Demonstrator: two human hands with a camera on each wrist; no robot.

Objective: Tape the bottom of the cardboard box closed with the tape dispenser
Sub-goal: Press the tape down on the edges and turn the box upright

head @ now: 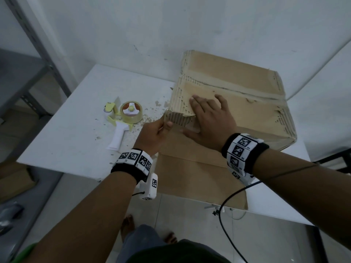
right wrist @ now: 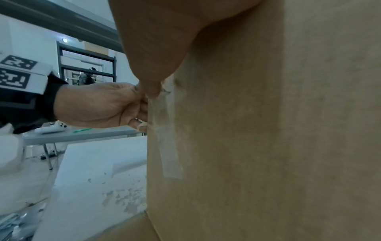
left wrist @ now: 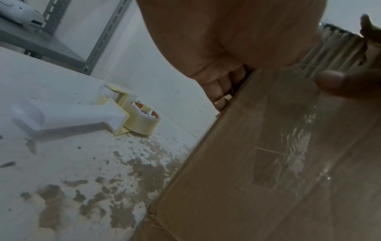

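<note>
The box [head: 233,103] stands on the right half of the white counter [head: 79,133], close to the far edge, with its flaps closed on top. A strip of clear tape runs along the seam between them. One long flap hangs down the near side and over the counter's near edge. The surface paper is torn along the box's left and right ends, baring the corrugation.

The right hand [head: 209,116] lies flat on the box's near-left top corner, fingers straight and spread, thumb down on the near face; its grip is wide and holds nothing. The left hand [head: 153,133] is at the same corner from the left, its fingers curled round the box's vertical edge and the thumb on the near face, where a strip of clear tape lies.

The dispenser [head: 123,118] lies on its side on the counter left of the box, apart from both hands, its white handle towards the near edge. Brown paper scraps [head: 152,112] are scattered between it and the box.
</note>
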